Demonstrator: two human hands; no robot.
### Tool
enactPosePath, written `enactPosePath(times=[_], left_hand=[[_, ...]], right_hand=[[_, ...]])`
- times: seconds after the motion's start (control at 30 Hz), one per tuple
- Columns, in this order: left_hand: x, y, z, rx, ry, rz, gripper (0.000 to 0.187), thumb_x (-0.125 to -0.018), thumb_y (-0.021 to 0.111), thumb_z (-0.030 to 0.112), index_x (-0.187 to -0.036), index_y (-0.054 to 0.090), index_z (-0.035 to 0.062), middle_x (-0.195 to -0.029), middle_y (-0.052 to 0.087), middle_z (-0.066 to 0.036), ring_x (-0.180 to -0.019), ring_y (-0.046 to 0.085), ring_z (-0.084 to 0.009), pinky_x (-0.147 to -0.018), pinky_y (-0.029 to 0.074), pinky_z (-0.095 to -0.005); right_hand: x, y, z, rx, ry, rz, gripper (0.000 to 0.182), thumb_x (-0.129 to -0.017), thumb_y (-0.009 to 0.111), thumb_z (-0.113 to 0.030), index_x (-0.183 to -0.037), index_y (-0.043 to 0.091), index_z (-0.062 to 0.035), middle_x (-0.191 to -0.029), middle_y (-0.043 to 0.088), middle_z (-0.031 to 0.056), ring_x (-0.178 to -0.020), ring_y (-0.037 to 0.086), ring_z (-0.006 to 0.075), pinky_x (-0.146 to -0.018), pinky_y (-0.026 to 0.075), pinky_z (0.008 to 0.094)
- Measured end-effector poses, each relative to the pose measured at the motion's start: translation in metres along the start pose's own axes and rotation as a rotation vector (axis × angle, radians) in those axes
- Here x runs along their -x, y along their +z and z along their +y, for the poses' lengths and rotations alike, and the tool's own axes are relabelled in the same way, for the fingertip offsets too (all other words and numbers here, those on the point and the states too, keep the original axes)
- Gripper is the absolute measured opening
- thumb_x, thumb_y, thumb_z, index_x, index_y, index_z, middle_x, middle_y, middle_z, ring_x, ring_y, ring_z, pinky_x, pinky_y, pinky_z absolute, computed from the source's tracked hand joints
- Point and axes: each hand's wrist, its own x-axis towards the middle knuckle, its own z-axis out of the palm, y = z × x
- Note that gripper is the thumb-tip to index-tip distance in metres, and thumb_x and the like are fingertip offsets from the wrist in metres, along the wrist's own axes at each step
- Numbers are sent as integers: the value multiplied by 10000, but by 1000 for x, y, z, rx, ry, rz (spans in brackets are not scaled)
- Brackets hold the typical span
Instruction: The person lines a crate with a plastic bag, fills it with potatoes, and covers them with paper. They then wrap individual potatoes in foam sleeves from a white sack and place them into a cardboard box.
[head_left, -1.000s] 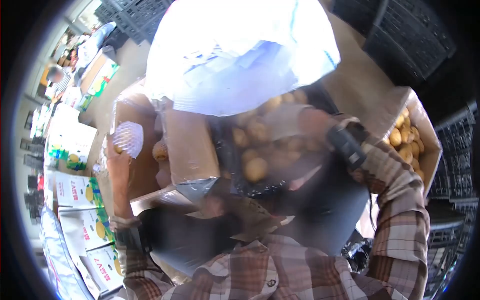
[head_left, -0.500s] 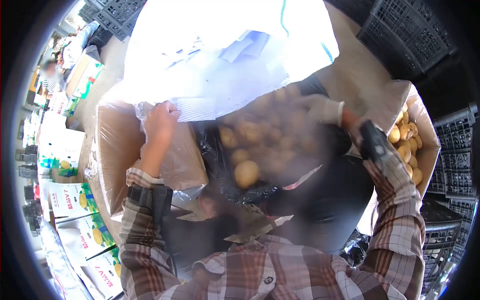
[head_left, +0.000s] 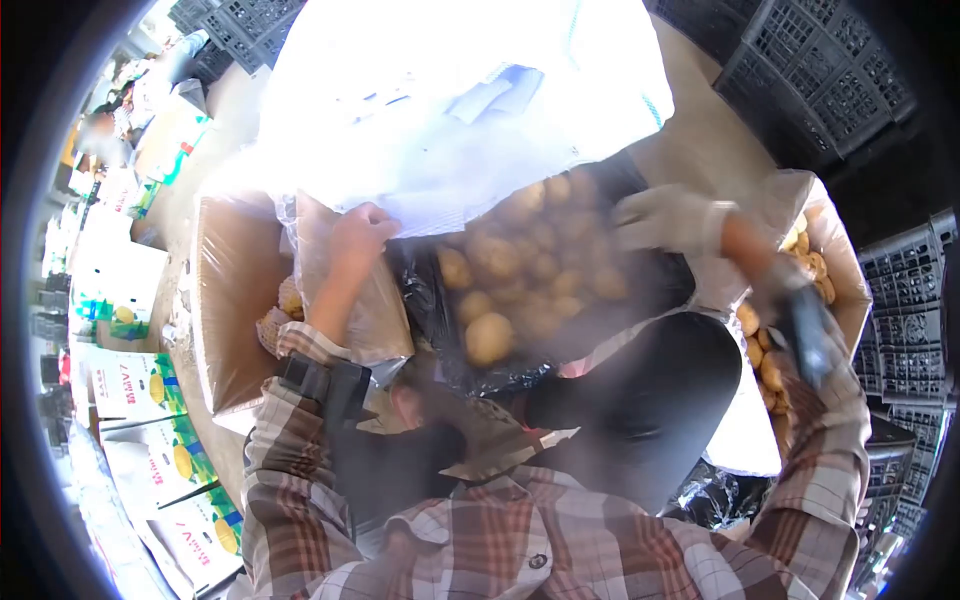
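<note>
Potatoes (head_left: pixel 500 255) lie in a crate lined with black plastic (head_left: pixel 425 300) between my arms. My left hand (head_left: pixel 362 238), bare and with curled fingers, is at the near edge of a bright white sheet (head_left: pixel 450 130); what its fingertips pinch is too small to make out. To the right, my right hand (head_left: pixel 675 220) wears a pale glove and is blurred by motion above the crate's right edge. Its fingers are smeared, so their shape and anything in them cannot be told.
A lined carton (head_left: pixel 235 300) stands at left and another carton (head_left: pixel 845 270) with potatoes at right. Black crates (head_left: pixel 830 70) are stacked at the upper right. Printed boxes (head_left: pixel 150 385) line the left side. Another person (head_left: pixel 100 135) is at the far left.
My left hand has shifted right along the sheet's edge. My right hand and forearm have moved right, uncovering more potatoes in the right carton.
</note>
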Motion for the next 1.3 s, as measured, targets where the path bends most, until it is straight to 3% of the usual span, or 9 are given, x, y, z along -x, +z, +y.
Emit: enactPosePath(times=[0.03,0.3,0.5,0.57,0.73,0.83,0.97,1.13,1.3], left_hand=[[0,0,-2,-7,34,2,268,-723,611,252,-884,597,38,-779,623,-126,-644,611,-238,-609,465,-343],[7,8,0,-277,306,375,140,-789,509,169,-842,544,44,-805,571,-152,-732,591,-289,-642,452,-399],[21,1,13,1317,-163,142,186,-829,564,86,-979,502,-3,-915,604,-105,-681,633,-234,-588,527,-305],[35,-1,0,1410,-266,108,282,-820,582,79,-1071,479,0,-919,603,-100,-724,633,-237,-628,535,-304],[91,10,15,1505,-188,261,310,-852,536,108,-1140,452,32,-994,584,-98,-872,601,-236,-704,530,-357],[118,26,37,1637,-212,175,336,-880,499,162,-1190,415,62,-1116,528,-108,-1013,550,-263,-766,513,-394],[144,19,34,1880,37,-218,508,-908,423,392,-1301,336,82,-1238,473,-136,-1086,508,-317,-841,476,-458],[176,14,16,2037,7,-681,559,-915,297,479,-1324,309,99,-1256,457,-132,-1034,532,-332,-764,511,-421],[194,19,10,2137,-11,-738,680,-818,409,560,-1274,381,57,-1145,521,-180,-809,576,-357,-632,524,-362]], right_hand=[[-57,32,24,292,-553,19,263,-859,478,-271,-1016,567,-79,-944,581,134,-844,588,260,-765,458,322],[-177,121,-82,25,126,160,505,-781,578,-356,-1169,510,-41,-1150,531,239,-1065,537,347,-839,466,429],[-252,160,-31,333,-428,58,720,-686,652,-496,-1175,497,9,-1144,557,188,-1029,562,290,-842,461,402],[-194,116,-61,-157,170,-38,600,-741,638,-421,-1170,509,-21,-1096,583,145,-961,578,241,-821,465,359],[-135,107,-97,-1278,17,30,460,-816,610,-314,-1191,493,-74,-1049,558,88,-926,552,199,-763,490,354],[-104,121,-118,-1748,-311,138,489,-822,595,-353,-1207,481,-73,-1100,536,85,-985,526,194,-760,490,312],[-85,136,-124,-1345,-384,374,490,-830,576,-375,-1203,481,-72,-1146,514,90,-1009,516,194,-772,486,308],[-96,173,-109,-1619,-81,-206,427,-859,525,-378,-1163,480,-81,-1119,535,128,-1041,513,216,-847,459,380],[-73,153,-124,-1166,-865,22,375,-832,586,-224,-1133,484,-25,-1118,552,103,-1016,536,224,-893,447,365]])
